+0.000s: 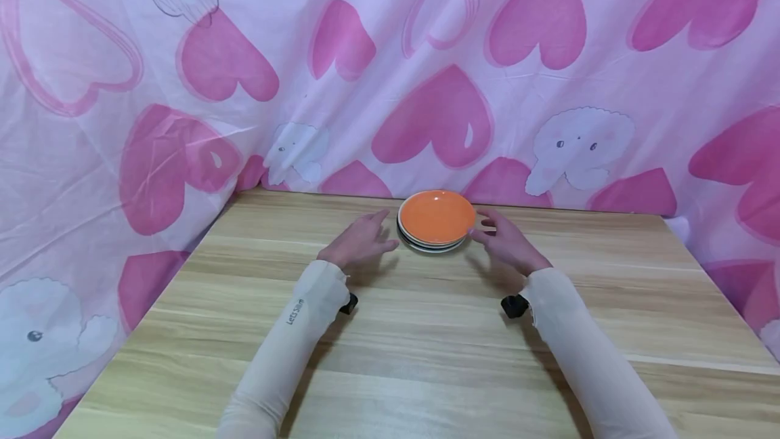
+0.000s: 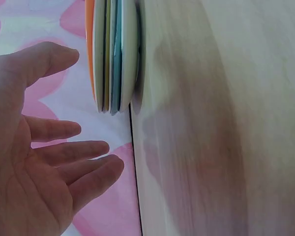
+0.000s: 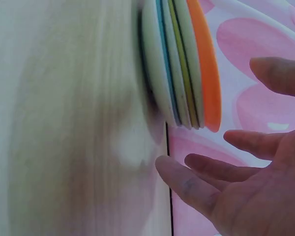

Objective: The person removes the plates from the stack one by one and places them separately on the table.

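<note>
The plate stack (image 2: 111,54), orange plate (image 1: 437,216) uppermost, sat near the far edge of the table (image 1: 420,358). Left hand (image 1: 358,239) and right hand (image 1: 509,244) flanked it, both relaxed, fingers spread, holding nothing. Heart-printed pink cloth (image 1: 359,107) hung behind.

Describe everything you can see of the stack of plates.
The stack of plates is round and neatly piled, topped by a glossy, empty orange plate, with pale, yellow and blue-green layers showing below. It looks like glazed ceramic. It lies flat on the wood-grain table, near the far edge. The left hand and right hand flank it, neither gripping it.
</note>
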The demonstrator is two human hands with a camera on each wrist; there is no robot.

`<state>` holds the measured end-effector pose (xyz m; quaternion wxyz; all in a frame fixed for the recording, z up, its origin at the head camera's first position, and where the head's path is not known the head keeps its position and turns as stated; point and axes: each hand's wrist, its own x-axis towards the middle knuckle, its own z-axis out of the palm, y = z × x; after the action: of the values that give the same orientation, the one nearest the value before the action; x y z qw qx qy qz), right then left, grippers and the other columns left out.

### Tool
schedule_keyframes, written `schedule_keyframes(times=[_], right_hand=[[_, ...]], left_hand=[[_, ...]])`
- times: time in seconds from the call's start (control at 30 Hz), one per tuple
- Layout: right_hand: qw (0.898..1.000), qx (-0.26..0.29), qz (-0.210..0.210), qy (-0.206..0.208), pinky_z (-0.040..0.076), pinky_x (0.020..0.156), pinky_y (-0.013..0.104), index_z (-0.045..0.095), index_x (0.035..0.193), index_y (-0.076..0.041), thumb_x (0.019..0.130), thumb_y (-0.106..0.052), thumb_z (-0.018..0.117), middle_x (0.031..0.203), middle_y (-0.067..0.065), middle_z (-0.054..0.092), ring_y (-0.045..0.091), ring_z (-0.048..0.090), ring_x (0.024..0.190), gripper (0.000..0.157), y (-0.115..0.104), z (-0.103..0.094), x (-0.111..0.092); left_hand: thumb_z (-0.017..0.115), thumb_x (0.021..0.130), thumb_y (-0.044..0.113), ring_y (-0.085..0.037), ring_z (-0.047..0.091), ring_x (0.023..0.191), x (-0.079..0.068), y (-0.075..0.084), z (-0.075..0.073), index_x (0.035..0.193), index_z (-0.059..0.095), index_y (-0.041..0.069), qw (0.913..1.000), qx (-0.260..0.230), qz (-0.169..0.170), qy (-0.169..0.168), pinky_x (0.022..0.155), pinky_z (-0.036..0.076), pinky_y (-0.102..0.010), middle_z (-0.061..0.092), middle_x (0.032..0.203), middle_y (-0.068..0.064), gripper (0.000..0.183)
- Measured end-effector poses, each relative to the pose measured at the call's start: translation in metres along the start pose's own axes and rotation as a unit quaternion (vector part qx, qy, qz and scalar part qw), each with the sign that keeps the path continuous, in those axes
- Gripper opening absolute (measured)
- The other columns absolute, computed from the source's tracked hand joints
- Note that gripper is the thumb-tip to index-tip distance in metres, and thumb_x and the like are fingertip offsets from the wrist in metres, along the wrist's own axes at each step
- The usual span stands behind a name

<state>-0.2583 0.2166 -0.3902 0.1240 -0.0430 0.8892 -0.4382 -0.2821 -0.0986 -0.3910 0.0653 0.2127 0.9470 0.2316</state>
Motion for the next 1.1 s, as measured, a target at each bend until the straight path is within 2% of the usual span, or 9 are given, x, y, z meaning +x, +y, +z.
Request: schedule_keyframes(times=[0.27,0.5,0.73,0.9,1.0,1.1], right_hand=[[1.0,0.027,-0.01,0.006,0.046,0.111,0.057,0.018,0.16,-0.01,0.103,-0.032,0.055,0.162,0.027,0.026,0.045,0.034,0.146,0.071,-0.003,0.0,0.006],[0.998,0.056,-0.006,-0.002,0.046,0.112,0.056,0.017,0.161,-0.014,0.102,-0.029,0.056,0.163,0.025,0.024,0.047,0.038,0.144,0.073,-0.003,0.001,0.011],[0.998,0.062,-0.018,0.012,0.05,0.109,0.054,0.02,0.16,-0.012,0.101,-0.025,0.057,0.159,0.026,0.03,0.045,0.046,0.138,0.071,-0.004,0.005,0.019],[0.997,0.069,-0.028,0.026,0.05,0.109,0.052,0.022,0.159,-0.008,0.101,-0.019,0.057,0.157,0.027,0.035,0.045,0.047,0.137,0.068,-0.006,0.008,0.025],[0.997,0.071,-0.027,0.028,0.048,0.112,0.052,0.021,0.159,-0.007,0.1,-0.016,0.057,0.158,0.027,0.033,0.044,0.045,0.139,0.07,-0.007,0.01,0.027],[0.997,0.073,-0.026,0.029,0.047,0.113,0.051,0.021,0.16,-0.007,0.099,-0.015,0.057,0.159,0.026,0.032,0.043,0.044,0.139,0.071,-0.008,0.012,0.029]], left_hand=[[0.064,0.096,0.037,-0.029,0.041,0.148,0.006,0.0,0.003,0.157,0.027,0.004,0.9986,-0.053,-0.004,-0.005,0.123,0.035,-0.046,0.041,0.159,-0.014,0.079],[0.063,0.096,0.038,-0.033,0.048,0.142,0.009,0.0,0.006,0.154,0.034,0.005,0.994,-0.108,-0.013,-0.009,0.117,0.042,-0.049,0.048,0.154,-0.018,0.072],[0.065,0.096,0.038,-0.032,0.048,0.142,0.017,0.007,0.009,0.153,0.039,0.011,0.9874,-0.151,-0.046,-0.003,0.116,0.044,-0.049,0.05,0.153,-0.015,0.067],[0.066,0.096,0.031,-0.029,0.054,0.135,0.022,0.011,0.012,0.148,0.047,0.011,0.9876,-0.155,-0.021,0.012,0.114,0.046,-0.045,0.058,0.145,-0.011,0.058],[0.068,0.095,0.026,-0.026,0.058,0.129,0.024,0.012,0.013,0.144,0.05,0.009,0.9882,-0.152,-0.003,0.02,0.112,0.048,-0.042,0.063,0.139,-0.011,0.054],[0.069,0.095,0.024,-0.025,0.06,0.126,0.026,0.014,0.014,0.141,0.053,0.007,0.9891,-0.145,0.0,0.025,0.111,0.049,-0.041,0.065,0.135,-0.012,0.052]])
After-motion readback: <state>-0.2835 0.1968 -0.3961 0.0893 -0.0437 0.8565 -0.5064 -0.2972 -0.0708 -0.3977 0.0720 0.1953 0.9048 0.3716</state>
